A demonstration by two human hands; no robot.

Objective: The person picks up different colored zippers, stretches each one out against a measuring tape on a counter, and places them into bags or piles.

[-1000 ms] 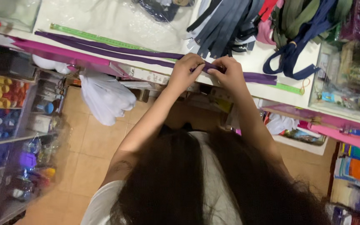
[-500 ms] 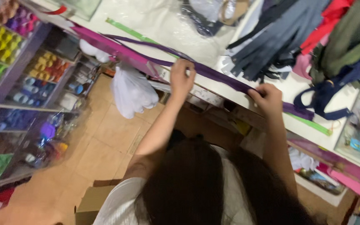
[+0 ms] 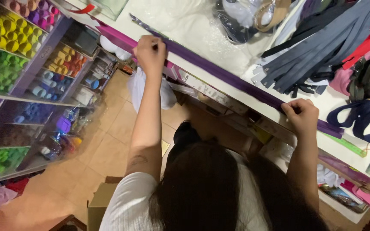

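While the purple zipper tape lies stretched along the near edge of the white counter, the left hand pinches it near its far end, fingers curled tight over the strip, and the right hand clamps it well apart from the left, knuckles bent and fingertips closed down on the tape — the length between the two hands runs straight and taut. Past the right hand the tape carries on a little further, next to a green ruler lying on the counter. Behind the tape sits a bundle of grey zippers fanned out, with dark blue straps to the right of them. To the left, below the counter, shelves hold thread spools in yellow, green and orange — a white plastic bag hangs just under the left hand
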